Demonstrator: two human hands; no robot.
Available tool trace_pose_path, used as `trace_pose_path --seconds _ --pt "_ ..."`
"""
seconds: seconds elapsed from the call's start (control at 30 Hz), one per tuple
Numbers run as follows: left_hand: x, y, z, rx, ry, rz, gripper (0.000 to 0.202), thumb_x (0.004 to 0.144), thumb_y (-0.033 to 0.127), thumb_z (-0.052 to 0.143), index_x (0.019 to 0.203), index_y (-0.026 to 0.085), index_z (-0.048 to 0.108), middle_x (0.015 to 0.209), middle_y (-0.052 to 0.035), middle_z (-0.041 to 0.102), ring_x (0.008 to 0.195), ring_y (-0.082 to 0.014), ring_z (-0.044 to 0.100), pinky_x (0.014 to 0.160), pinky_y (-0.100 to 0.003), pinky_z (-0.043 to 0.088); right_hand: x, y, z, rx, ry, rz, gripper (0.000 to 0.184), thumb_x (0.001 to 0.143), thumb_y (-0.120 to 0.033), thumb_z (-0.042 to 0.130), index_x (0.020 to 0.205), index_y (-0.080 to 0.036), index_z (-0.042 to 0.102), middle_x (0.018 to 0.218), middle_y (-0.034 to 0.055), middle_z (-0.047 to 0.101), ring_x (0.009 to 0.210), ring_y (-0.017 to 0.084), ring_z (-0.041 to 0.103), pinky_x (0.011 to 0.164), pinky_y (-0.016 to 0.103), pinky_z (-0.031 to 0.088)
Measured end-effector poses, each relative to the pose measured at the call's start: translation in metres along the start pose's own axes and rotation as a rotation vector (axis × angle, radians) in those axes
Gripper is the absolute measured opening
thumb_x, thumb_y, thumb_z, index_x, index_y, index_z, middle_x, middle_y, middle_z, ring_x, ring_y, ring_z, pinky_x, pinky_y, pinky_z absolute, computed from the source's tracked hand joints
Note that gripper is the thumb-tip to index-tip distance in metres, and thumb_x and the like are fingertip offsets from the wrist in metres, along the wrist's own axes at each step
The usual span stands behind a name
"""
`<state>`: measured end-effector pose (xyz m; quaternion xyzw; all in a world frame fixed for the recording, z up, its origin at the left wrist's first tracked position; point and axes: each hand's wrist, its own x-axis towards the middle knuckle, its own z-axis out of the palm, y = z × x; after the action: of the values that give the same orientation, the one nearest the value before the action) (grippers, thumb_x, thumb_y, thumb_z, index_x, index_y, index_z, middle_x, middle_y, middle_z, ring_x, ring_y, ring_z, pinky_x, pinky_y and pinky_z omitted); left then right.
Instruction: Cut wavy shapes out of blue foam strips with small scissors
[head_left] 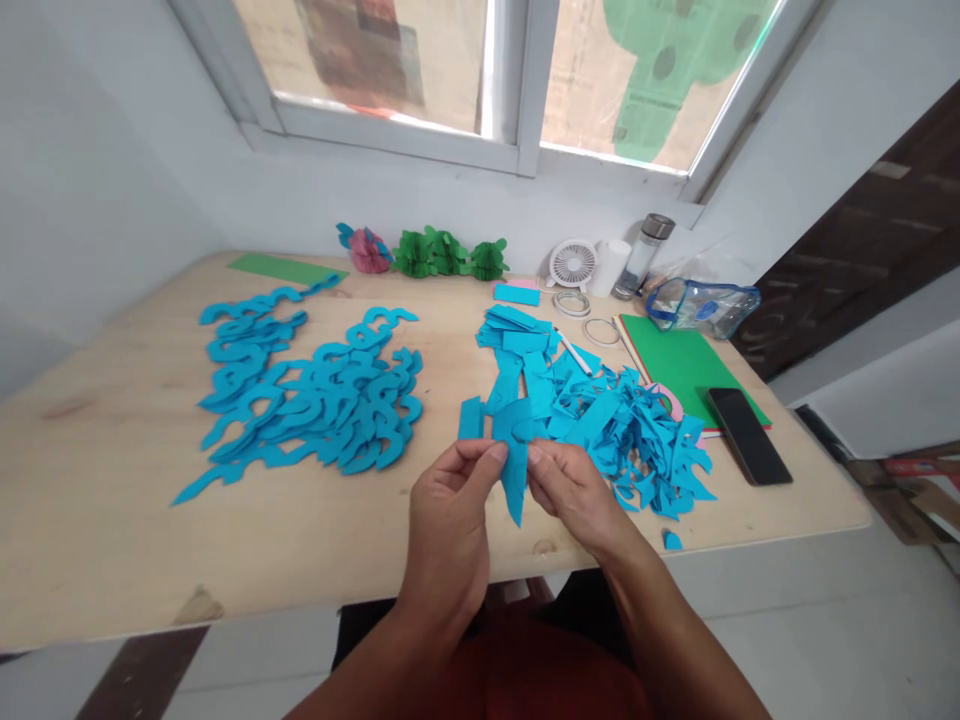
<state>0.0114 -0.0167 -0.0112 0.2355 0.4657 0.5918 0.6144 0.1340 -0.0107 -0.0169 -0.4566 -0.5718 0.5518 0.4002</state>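
I'm finding no word, number or brand that I can read anywhere in front of me, from the bright blue paper cut-out [514, 480] between my fingers [474, 462] to the far end of the bench. The pale printed sheets covering the window panes [390, 60] look like newspaper, but their print is too faint and small to make out. The clear plastic zip pouch with blue trim [701, 310] is carrying a round blue mark, and it's too blurred for me to read.
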Motion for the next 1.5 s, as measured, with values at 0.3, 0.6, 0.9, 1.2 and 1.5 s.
trace_pose_path --seconds 0.3,0.6,0.9,1.2,1.5 --pt "0.010 0.011 -0.002 0.052 -0.014 0.077 0.012 0.060 0.019 0.076 0.067 0.017 0.066 0.061 0.0029 0.063 0.063 -0.0116 0.056 0.065 -0.023 0.044 0.002 -0.001 -0.004 -0.048 -0.023 0.004 0.046 0.092 -0.051 0.041 0.059 -0.019 0.043 0.050 -0.0058 0.035 0.046 0.009 0.028 0.044 0.024 0.021" --pt "0.006 0.010 0.003 -0.045 0.024 -0.004 0.011 0.061 0.020 0.076 0.064 0.016 0.066 0.059 0.0036 0.062 0.062 -0.0106 0.056 0.064 -0.023 0.044 0.002 -0.004 -0.004 -0.066 -0.012 -0.009 0.046 0.092 -0.051 0.041 0.059 -0.019 0.041 0.050 -0.0062 0.033 0.046 0.009 0.028 0.044 0.024 0.021" --pt "0.002 0.011 0.005 -0.064 0.043 -0.026 0.012 0.060 0.020 0.076 0.063 0.017 0.066 0.060 0.0036 0.062 0.063 -0.0112 0.057 0.070 -0.025 0.045 0.001 -0.002 -0.003 -0.030 -0.018 -0.006 0.043 0.093 -0.049 0.041 0.062 -0.019 0.044 0.051 -0.0067 0.030 0.046 0.009 0.026 0.044 0.024 0.019" --pt "0.000 0.012 0.008 -0.051 0.074 -0.020 0.010 0.060 0.020 0.075 0.062 0.018 0.066 0.058 0.0033 0.062 0.063 -0.0126 0.058 0.068 -0.026 0.046 0.003 -0.003 -0.002 -0.067 0.000 -0.002 0.045 0.092 -0.050 0.041 0.060 -0.020 0.042 0.051 -0.0061 0.032 0.047 0.009 0.027 0.044 0.024 0.021" --pt "-0.002 0.012 0.008 -0.053 0.049 -0.014 0.008 0.062 0.020 0.074 0.064 0.017 0.067 0.058 0.0032 0.061 0.063 -0.0120 0.056 0.068 -0.026 0.045 0.001 -0.002 -0.002 -0.058 -0.001 -0.006 0.046 0.091 -0.053 0.041 0.061 -0.019 0.043 0.050 -0.0066 0.030 0.046 0.009 0.026 0.043 0.023 0.020"
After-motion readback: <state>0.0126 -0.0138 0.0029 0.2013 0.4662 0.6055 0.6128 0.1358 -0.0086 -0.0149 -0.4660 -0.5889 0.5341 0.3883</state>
